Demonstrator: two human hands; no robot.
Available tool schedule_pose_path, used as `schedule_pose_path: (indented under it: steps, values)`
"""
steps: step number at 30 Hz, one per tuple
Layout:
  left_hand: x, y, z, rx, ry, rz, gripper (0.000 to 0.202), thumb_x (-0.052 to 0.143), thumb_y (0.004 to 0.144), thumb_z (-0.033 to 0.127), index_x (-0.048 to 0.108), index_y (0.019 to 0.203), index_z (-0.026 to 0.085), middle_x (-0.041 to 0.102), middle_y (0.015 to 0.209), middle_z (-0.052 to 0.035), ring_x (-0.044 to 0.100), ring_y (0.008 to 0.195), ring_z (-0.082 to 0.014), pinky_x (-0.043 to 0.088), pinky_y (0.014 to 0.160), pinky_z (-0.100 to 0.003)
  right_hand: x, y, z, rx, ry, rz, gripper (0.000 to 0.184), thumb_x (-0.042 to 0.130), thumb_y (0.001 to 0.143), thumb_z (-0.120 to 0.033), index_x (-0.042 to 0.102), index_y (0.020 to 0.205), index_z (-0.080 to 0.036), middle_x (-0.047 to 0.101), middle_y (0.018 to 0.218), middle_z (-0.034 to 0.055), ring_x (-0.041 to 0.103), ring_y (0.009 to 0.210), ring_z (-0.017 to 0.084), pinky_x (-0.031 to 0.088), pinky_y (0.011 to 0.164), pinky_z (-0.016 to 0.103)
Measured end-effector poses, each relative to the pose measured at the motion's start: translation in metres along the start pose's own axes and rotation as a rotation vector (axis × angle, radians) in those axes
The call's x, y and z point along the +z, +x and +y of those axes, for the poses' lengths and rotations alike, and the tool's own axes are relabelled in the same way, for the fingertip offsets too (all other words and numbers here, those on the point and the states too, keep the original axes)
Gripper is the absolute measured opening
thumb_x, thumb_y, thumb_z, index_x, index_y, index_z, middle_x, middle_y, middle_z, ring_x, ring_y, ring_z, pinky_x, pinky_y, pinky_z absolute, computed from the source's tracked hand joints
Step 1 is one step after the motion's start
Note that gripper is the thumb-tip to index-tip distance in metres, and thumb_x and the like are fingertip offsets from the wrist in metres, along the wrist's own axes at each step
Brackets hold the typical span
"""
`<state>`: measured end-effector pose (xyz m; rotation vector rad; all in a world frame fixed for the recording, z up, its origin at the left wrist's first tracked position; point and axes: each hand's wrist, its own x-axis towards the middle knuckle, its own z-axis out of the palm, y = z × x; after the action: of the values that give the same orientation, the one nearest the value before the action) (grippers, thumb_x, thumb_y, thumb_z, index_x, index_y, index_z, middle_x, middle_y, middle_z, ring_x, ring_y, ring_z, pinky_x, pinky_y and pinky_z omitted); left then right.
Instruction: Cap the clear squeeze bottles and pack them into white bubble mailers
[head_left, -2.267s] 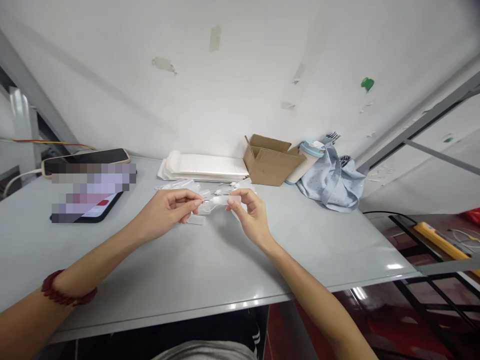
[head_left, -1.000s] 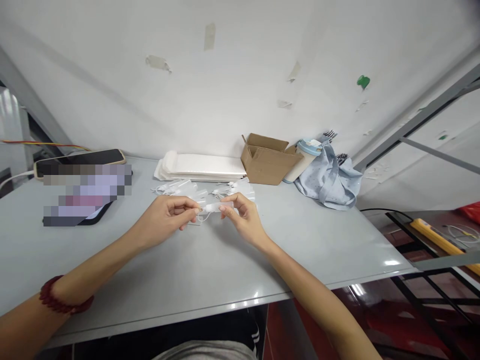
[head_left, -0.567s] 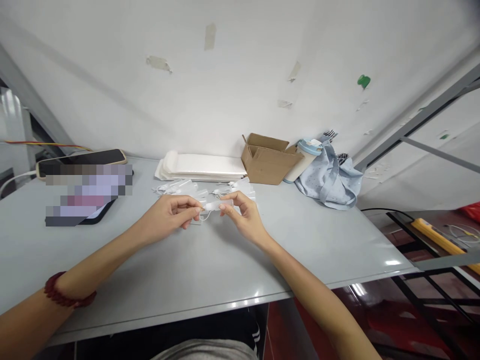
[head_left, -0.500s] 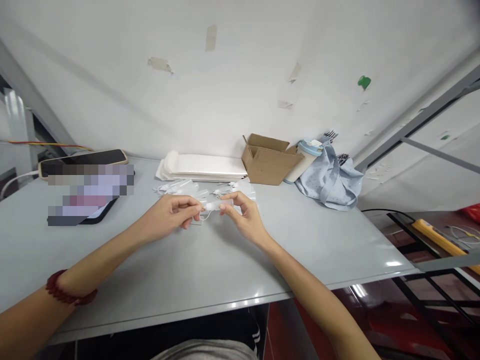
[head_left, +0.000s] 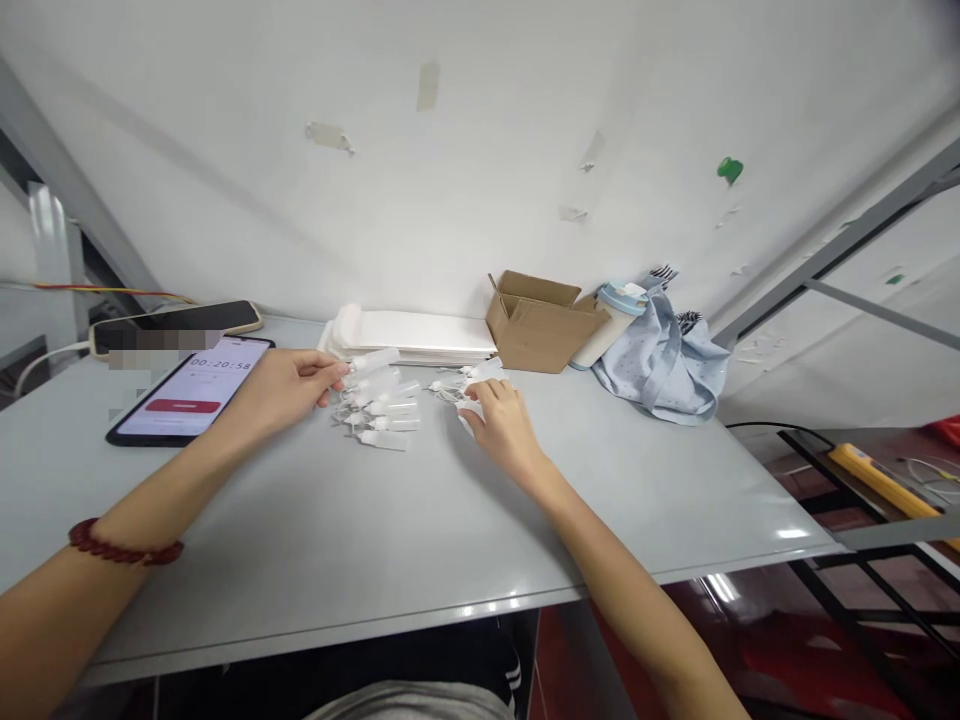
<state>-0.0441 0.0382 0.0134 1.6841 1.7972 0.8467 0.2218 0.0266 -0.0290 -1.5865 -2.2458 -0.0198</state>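
Note:
My left hand (head_left: pixel 304 380) is closed, its thumb and forefinger pinching the white cap end of a small translucent plastic bottle (head_left: pixel 377 360). That bottle lies at the back of a left-hand group of similar bottles (head_left: pixel 390 440), with thin white ends toward my hand. To the right, my right hand (head_left: pixel 501 422) curls over a second group of bottles (head_left: pixel 484 368) with loose white strings or tethers. Between its thumb and fingers is another small plastic bottle (head_left: pixel 469 416), partly hidden by the hand.
A stack of white envelopes (head_left: pixel 420 330) lies against the wall, beside an open cardboard box (head_left: pixel 536 335). Right of that stand a tilted blue-lidded cup (head_left: pixel 600 335) and a light blue cloth bag (head_left: pixel 660 370). Two phones, one showing a timer (head_left: pixel 187 395), lie left.
My hands have moved apart from the bottle they held together at the middle. The left has gone left to the left group, and the right is lower over the right group.

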Motion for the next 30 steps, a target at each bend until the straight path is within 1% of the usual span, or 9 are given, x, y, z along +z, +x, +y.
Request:
schedule_pose_path:
  steps: [3, 6, 9, 13, 18, 21, 24, 27, 30]
  values:
    - [0.004, 0.001, 0.0, 0.022, 0.039, -0.031, 0.035, 0.057, 0.075, 0.05, 0.07, 0.075, 0.017, 0.062, 0.054, 0.0019, 0.053, 0.054, -0.0163, 0.038, 0.056, -0.025, 0.0, 0.001, -0.001, 0.007, -0.111, -0.044, 0.024, 0.062, 0.09, -0.018, 0.061, 0.114, -0.018, 0.064, 0.115, 0.0146, 0.054, 0.106, 0.03, 0.042, 0.082, 0.038]
    - [0.007, -0.001, 0.001, 0.059, 0.12, 0.024, 0.033, 0.054, 0.077, 0.044, 0.07, 0.084, 0.016, 0.07, 0.066, -0.0014, 0.06, 0.061, -0.0198, 0.042, 0.064, -0.028, 0.0, 0.001, -0.001, 0.022, -0.168, -0.065, 0.027, 0.064, 0.09, -0.022, 0.06, 0.116, -0.015, 0.062, 0.117, 0.0164, 0.053, 0.106, 0.032, 0.042, 0.082, 0.04]
    - [0.008, -0.002, 0.001, 0.096, 0.18, 0.084, 0.033, 0.052, 0.079, 0.041, 0.069, 0.093, 0.017, 0.071, 0.071, -0.0031, 0.064, 0.069, -0.0229, 0.044, 0.07, -0.03, 0.002, 0.001, 0.0, 0.042, -0.187, -0.065, 0.025, 0.063, 0.09, -0.022, 0.062, 0.113, -0.015, 0.061, 0.114, 0.0168, 0.054, 0.104, 0.032, 0.043, 0.081, 0.04]
    - [0.009, -0.003, 0.0, 0.106, 0.16, 0.102, 0.035, 0.053, 0.079, 0.041, 0.068, 0.099, 0.017, 0.072, 0.078, -0.0041, 0.066, 0.079, -0.0245, 0.046, 0.076, -0.03, 0.001, 0.001, -0.001, 0.066, -0.206, -0.09, 0.019, 0.064, 0.09, -0.024, 0.065, 0.106, -0.015, 0.064, 0.11, 0.0165, 0.056, 0.103, 0.032, 0.043, 0.082, 0.041]
    - [0.011, -0.008, 0.001, 0.131, 0.142, 0.086, 0.038, 0.052, 0.081, 0.042, 0.066, 0.105, 0.016, 0.071, 0.08, -0.0031, 0.065, 0.077, -0.0227, 0.046, 0.074, -0.029, -0.002, -0.001, -0.006, 0.047, -0.177, -0.153, 0.017, 0.063, 0.09, -0.022, 0.067, 0.105, -0.015, 0.068, 0.11, 0.0147, 0.058, 0.106, 0.031, 0.043, 0.083, 0.04]
    - [0.016, -0.011, 0.002, 0.163, 0.115, 0.068, 0.042, 0.05, 0.083, 0.044, 0.065, 0.109, 0.015, 0.069, 0.079, -0.0031, 0.064, 0.074, -0.022, 0.046, 0.074, -0.031, -0.001, -0.001, -0.006, 0.045, -0.082, -0.142, 0.017, 0.062, 0.09, -0.018, 0.066, 0.106, -0.016, 0.071, 0.106, 0.0133, 0.062, 0.104, 0.029, 0.043, 0.083, 0.038]
    - [0.022, -0.014, 0.0, 0.222, 0.04, 0.035, 0.043, 0.05, 0.082, 0.047, 0.065, 0.109, 0.018, 0.068, 0.079, -0.0029, 0.064, 0.072, -0.0212, 0.047, 0.071, -0.031, 0.001, -0.001, -0.004, -0.005, 0.105, -0.036, 0.019, 0.059, 0.092, -0.02, 0.065, 0.109, -0.018, 0.071, 0.106, 0.0124, 0.065, 0.101, 0.027, 0.044, 0.086, 0.039]
    - [0.028, -0.019, 0.001, 0.247, -0.096, -0.085, 0.046, 0.054, 0.08, 0.051, 0.065, 0.111, 0.019, 0.068, 0.08, -0.0031, 0.065, 0.069, -0.0202, 0.049, 0.062, -0.029, -0.003, -0.005, -0.007, -0.063, 0.39, 0.076, 0.02, 0.058, 0.093, -0.029, 0.067, 0.109, -0.021, 0.073, 0.107, 0.0094, 0.066, 0.101, 0.025, 0.046, 0.089, 0.039]
    - [0.031, -0.023, 0.005, 0.237, -0.209, -0.216, 0.052, 0.058, 0.079, 0.054, 0.064, 0.115, 0.018, 0.067, 0.076, -0.0026, 0.062, 0.06, -0.0173, 0.049, 0.056, -0.028, -0.01, -0.009, -0.014, -0.035, 0.642, 0.099, 0.022, 0.058, 0.092, -0.039, 0.069, 0.103, -0.023, 0.073, 0.108, 0.0069, 0.066, 0.101, 0.023, 0.049, 0.082, 0.034]
